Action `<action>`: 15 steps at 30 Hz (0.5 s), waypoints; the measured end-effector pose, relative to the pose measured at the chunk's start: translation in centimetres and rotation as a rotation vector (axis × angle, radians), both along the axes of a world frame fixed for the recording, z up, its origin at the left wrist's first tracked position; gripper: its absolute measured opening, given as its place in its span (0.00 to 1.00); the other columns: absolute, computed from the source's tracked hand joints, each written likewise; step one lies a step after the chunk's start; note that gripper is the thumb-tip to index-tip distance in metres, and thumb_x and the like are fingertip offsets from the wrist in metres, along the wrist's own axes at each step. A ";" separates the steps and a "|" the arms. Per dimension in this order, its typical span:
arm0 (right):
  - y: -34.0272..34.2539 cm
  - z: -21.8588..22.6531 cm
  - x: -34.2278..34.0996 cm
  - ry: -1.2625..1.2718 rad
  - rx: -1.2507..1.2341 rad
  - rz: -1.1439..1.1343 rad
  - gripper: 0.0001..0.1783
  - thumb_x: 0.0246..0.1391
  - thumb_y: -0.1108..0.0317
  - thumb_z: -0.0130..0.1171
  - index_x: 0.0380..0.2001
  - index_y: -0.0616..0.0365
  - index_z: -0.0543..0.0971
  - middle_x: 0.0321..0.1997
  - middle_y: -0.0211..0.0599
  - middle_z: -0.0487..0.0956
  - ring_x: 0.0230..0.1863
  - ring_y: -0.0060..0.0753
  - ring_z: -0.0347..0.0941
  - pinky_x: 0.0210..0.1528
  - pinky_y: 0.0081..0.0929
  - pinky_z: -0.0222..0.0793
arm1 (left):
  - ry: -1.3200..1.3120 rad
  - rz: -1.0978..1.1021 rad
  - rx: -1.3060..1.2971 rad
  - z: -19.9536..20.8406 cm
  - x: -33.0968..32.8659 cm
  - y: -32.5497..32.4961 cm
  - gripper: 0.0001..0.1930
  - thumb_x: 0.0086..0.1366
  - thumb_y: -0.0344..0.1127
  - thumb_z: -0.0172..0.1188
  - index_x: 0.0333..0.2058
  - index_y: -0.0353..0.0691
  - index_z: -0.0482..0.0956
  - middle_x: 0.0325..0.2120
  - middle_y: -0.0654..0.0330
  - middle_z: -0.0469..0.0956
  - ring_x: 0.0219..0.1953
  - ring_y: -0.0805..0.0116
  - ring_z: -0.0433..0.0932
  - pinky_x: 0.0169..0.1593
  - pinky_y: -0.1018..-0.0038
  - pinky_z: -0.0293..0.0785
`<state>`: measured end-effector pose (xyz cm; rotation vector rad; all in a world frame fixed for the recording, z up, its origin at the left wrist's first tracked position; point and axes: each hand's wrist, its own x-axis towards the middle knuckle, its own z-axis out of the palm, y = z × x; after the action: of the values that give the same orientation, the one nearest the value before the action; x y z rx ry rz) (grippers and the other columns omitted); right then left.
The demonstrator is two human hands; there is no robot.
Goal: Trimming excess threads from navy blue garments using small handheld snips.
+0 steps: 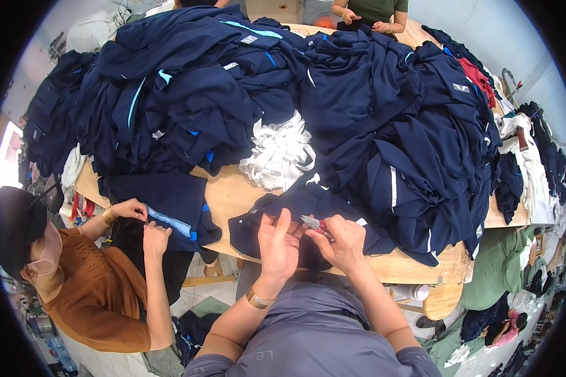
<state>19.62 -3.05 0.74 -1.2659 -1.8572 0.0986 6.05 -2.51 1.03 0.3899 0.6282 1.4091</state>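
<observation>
Grey logo patch (461, 88) on navy garments (352, 94) — right hand (346, 240) grips red-handled snips (312, 222), left hand (279, 246) unclear — white strips (278, 154) beyond.

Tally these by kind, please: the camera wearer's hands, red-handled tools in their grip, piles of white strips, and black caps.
Wearer's left hand and right hand: 2
Red-handled tool: 1
Pile of white strips: 1
Black cap: 1
Total: 5
</observation>
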 end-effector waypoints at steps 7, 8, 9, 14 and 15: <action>-0.4 -0.1 -0.3 0.305 -0.175 -0.029 0.17 0.41 0.60 0.69 0.24 0.57 0.72 0.17 0.31 0.71 0.13 0.27 0.67 0.16 0.20 0.59 | -0.048 0.016 -0.025 0.6 0.1 0.0 0.10 0.69 0.38 0.45 0.42 0.39 0.68 0.37 0.57 0.77 0.40 0.66 0.78 0.45 0.69 0.75; -0.5 -0.3 -0.4 0.304 -0.174 -0.031 0.17 0.41 0.60 0.69 0.24 0.57 0.72 0.17 0.31 0.71 0.13 0.27 0.67 0.16 0.20 0.59 | -0.048 0.013 -0.025 0.6 0.1 0.1 0.10 0.69 0.38 0.45 0.42 0.39 0.68 0.37 0.57 0.77 0.40 0.66 0.78 0.45 0.69 0.75; -0.5 -0.4 -0.5 0.368 -0.206 0.002 0.19 0.39 0.64 0.70 0.29 0.59 0.71 0.19 0.31 0.72 0.16 0.22 0.67 0.19 0.17 0.61 | -0.073 -0.014 -0.034 0.6 0.0 0.1 0.10 0.69 0.38 0.44 0.42 0.39 0.69 0.37 0.57 0.77 0.40 0.66 0.77 0.45 0.69 0.75; 0.6 -0.8 -1.7 0.357 -0.149 0.010 0.33 0.34 0.67 0.71 0.46 0.61 0.71 0.19 0.34 0.73 0.15 0.28 0.70 0.17 0.19 0.63 | -0.077 -0.058 -0.073 -0.1 -0.3 -0.1 0.11 0.69 0.39 0.45 0.40 0.40 0.70 0.36 0.57 0.78 0.40 0.68 0.77 0.44 0.71 0.74; 0.9 -0.8 -2.0 0.398 -0.101 0.021 0.31 0.33 0.73 0.67 0.48 0.61 0.72 0.20 0.35 0.74 0.16 0.30 0.70 0.19 0.21 0.63 | -0.057 -0.052 -0.087 -0.2 -0.4 -0.3 0.11 0.69 0.41 0.45 0.40 0.40 0.71 0.35 0.58 0.78 0.39 0.70 0.77 0.42 0.74 0.73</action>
<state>17.60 -2.17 -0.06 -1.1939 -1.5361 0.4291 5.65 -2.77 0.86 0.2941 0.6269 1.3340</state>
